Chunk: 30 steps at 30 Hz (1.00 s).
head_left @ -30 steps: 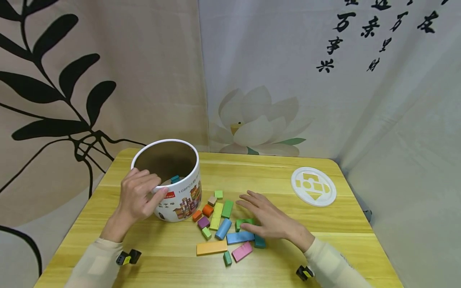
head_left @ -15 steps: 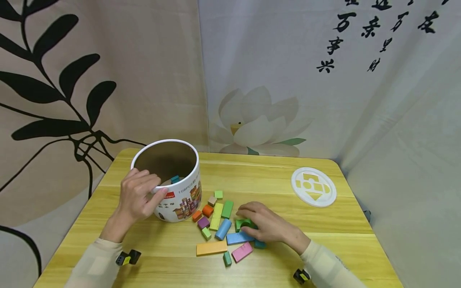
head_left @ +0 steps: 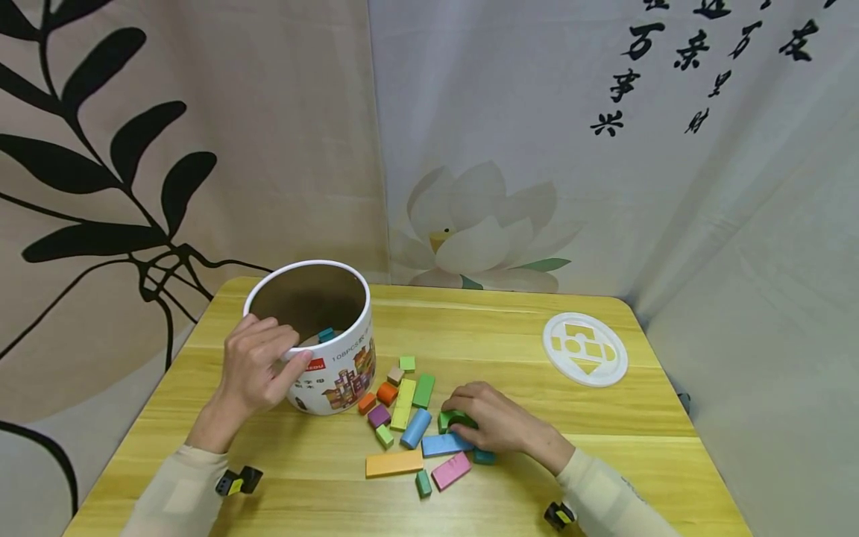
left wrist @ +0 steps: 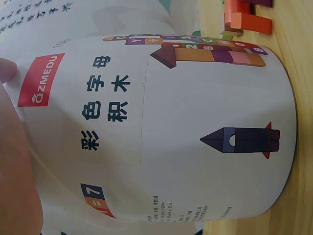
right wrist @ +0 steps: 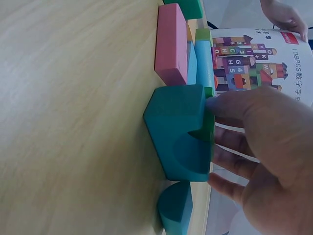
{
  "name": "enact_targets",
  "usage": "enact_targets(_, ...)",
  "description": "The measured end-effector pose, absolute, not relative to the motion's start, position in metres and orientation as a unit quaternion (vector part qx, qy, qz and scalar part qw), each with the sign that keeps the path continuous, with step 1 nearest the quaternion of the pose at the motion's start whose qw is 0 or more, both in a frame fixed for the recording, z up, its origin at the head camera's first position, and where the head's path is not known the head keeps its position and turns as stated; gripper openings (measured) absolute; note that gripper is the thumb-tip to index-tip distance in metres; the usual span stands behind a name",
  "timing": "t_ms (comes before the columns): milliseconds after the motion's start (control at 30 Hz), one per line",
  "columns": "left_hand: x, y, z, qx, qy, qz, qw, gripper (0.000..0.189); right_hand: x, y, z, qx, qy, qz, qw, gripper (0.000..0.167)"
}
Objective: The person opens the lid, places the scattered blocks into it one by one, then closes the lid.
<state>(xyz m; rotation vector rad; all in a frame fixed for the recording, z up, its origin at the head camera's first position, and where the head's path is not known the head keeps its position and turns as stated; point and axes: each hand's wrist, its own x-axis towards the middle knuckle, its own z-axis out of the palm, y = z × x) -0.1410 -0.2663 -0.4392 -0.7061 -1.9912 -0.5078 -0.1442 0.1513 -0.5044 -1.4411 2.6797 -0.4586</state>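
Right wrist view: the right hand [right wrist: 274, 161] pinches a green arched block [head_left: 453, 419] between thumb and fingers, just beside a smooth teal block [right wrist: 176, 115] with a rounded notch. The left hand [head_left: 258, 362] grips a glossy white cylindrical bucket [head_left: 335, 377] by its edge (red tag [left wrist: 41, 81] ending in "ZMEDU"; also "108PCS", "彩色字母积木"), near more coloured blocks [head_left: 403, 404] on a wood-grained table [head_left: 510, 496].

Lowered the right hand [head_left: 502, 425] and drew its spread fingers in around the green arched block [head_left: 452, 419].
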Motion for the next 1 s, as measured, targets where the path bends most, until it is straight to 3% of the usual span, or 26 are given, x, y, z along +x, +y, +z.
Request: enact_targets(1000,-0.1411,-0.2659,-0.4399,-0.288,-0.81,-0.208,0.466,0.054,-0.1489,0.1528,-0.5069,-0.467,0.873,-0.145,-0.005,0.02)
